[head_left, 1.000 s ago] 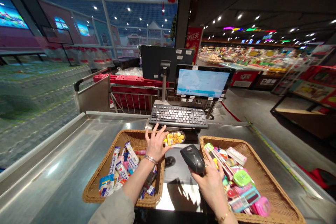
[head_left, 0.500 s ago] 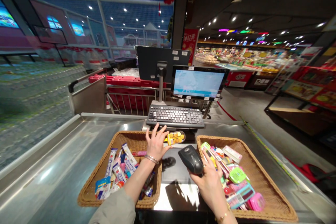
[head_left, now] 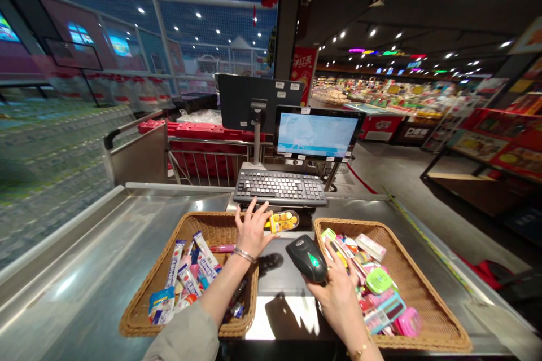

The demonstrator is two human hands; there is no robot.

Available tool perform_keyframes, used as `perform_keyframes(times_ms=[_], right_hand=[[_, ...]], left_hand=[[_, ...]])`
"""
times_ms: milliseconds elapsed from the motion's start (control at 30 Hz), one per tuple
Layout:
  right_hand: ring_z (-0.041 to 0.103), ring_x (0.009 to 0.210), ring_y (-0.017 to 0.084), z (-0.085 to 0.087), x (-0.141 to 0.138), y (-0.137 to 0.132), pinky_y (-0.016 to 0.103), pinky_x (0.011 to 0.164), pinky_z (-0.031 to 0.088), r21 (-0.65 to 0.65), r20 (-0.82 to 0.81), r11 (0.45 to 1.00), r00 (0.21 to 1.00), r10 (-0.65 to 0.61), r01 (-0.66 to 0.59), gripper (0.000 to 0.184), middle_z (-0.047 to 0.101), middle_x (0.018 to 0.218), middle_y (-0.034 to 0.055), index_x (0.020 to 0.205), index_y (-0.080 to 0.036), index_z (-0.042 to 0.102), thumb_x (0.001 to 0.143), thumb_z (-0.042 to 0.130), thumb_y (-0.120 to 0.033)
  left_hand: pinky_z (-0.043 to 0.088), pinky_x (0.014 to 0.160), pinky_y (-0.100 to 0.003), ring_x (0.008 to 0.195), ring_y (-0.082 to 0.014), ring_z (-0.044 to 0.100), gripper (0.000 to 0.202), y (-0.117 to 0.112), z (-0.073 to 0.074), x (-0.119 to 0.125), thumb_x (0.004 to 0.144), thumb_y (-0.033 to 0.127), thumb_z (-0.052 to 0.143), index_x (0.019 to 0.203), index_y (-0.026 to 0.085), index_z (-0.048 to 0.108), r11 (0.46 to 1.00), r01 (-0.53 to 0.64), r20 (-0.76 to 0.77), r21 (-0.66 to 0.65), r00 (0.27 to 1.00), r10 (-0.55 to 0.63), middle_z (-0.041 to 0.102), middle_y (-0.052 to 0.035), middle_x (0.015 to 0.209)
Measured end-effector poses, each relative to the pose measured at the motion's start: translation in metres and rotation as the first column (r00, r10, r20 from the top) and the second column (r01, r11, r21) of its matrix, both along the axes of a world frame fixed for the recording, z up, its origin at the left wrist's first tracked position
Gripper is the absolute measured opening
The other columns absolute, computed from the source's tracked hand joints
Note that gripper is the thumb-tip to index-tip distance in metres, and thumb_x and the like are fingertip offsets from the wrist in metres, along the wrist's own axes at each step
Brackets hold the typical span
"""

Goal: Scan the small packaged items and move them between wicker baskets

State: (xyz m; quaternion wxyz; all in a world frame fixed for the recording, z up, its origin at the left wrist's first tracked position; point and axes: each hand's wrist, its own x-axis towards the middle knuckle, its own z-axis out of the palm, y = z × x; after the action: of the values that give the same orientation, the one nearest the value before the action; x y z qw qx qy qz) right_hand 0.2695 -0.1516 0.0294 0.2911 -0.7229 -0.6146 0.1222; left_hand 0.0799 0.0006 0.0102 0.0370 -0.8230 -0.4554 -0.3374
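My left hand pinches a clear pack of yellow candies and holds it up in front of the keyboard. My right hand grips a black handheld barcode scanner, which points toward the pack and shows a green light on its top. Under my left forearm sits a wicker basket with several snack bars and wrapped sweets. A second wicker basket at my right holds several colourful small packs.
A lit till screen and a dark customer display stand behind the keyboard. The steel checkout counter stretches left. A red shopping trolley stands beyond it, with shop aisles at the far right.
The scanner's green light has come on. Both hands keep their grip and hardly move; the view has shifted slightly.
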Motion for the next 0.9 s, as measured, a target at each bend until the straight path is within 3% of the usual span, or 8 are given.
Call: perform_keyframes(times_ms=[233, 367, 500, 700, 900], right_hand=[[0.040, 0.139, 0.032, -0.003, 0.002, -0.003, 0.062, 0.116, 0.010, -0.002, -0.015, 1.000, 1.000, -0.025, 0.025, 0.018, 0.068, 0.125, 0.0051, 0.086, -0.028, 0.075, 0.074, 0.061, -0.030], [0.042, 0.136, 0.031, -0.006, 0.005, -0.005, 0.059, 0.117, 0.009, 0.075, -0.015, 0.992, 0.995, -0.096, 0.096, 0.025, 0.068, 0.124, 0.0081, 0.096, -0.027, 0.074, 0.077, 0.061, -0.036], [0.044, 0.134, 0.030, -0.011, 0.010, -0.007, 0.056, 0.118, 0.008, 0.136, 0.016, 0.983, 0.992, -0.126, 0.122, 0.024, 0.068, 0.121, 0.0091, 0.095, -0.026, 0.075, 0.077, 0.062, -0.036], [0.043, 0.135, 0.033, -0.018, 0.019, -0.010, 0.058, 0.116, 0.011, 0.090, -0.016, 0.984, 0.988, -0.153, 0.154, 0.025, 0.067, 0.123, 0.0094, 0.093, -0.026, 0.076, 0.078, 0.062, -0.039], [0.042, 0.137, 0.031, -0.013, 0.022, -0.017, 0.057, 0.117, 0.016, 0.158, 0.013, 0.966, 0.978, -0.207, 0.203, 0.028, 0.065, 0.128, 0.0081, 0.099, -0.027, 0.075, 0.079, 0.062, -0.042]], left_hand=[[0.011, 0.116, -0.069, 0.143, -0.0354, 0.036, 0.049, -0.001, -0.001, 0.002, 0.074, 0.037, 0.077, 0.120, 0.029, 0.063, 1.000, 0.007, 0.001, -0.001, 1.000, -0.007, 0.059, -0.0074, 0.140], [0.011, 0.116, -0.069, 0.143, -0.0362, 0.036, 0.049, 0.000, -0.001, 0.004, 0.073, 0.038, 0.078, 0.119, 0.030, 0.064, 1.000, 0.010, 0.002, -0.006, 1.000, -0.010, 0.059, -0.0081, 0.140], [0.011, 0.116, -0.070, 0.142, -0.0369, 0.037, 0.050, -0.002, 0.000, 0.007, 0.072, 0.037, 0.078, 0.120, 0.031, 0.064, 1.000, 0.017, -0.001, -0.015, 1.000, -0.017, 0.059, -0.0079, 0.140], [0.012, 0.115, -0.070, 0.143, -0.0359, 0.035, 0.049, -0.005, 0.001, 0.013, 0.074, 0.037, 0.077, 0.121, 0.032, 0.062, 0.999, 0.042, -0.012, -0.011, 0.999, -0.042, 0.058, -0.0070, 0.141], [0.012, 0.115, -0.070, 0.143, -0.0352, 0.035, 0.048, -0.007, 0.003, 0.023, 0.076, 0.039, 0.075, 0.122, 0.031, 0.062, 0.997, 0.081, -0.028, -0.002, 0.996, -0.081, 0.058, -0.0066, 0.142]])
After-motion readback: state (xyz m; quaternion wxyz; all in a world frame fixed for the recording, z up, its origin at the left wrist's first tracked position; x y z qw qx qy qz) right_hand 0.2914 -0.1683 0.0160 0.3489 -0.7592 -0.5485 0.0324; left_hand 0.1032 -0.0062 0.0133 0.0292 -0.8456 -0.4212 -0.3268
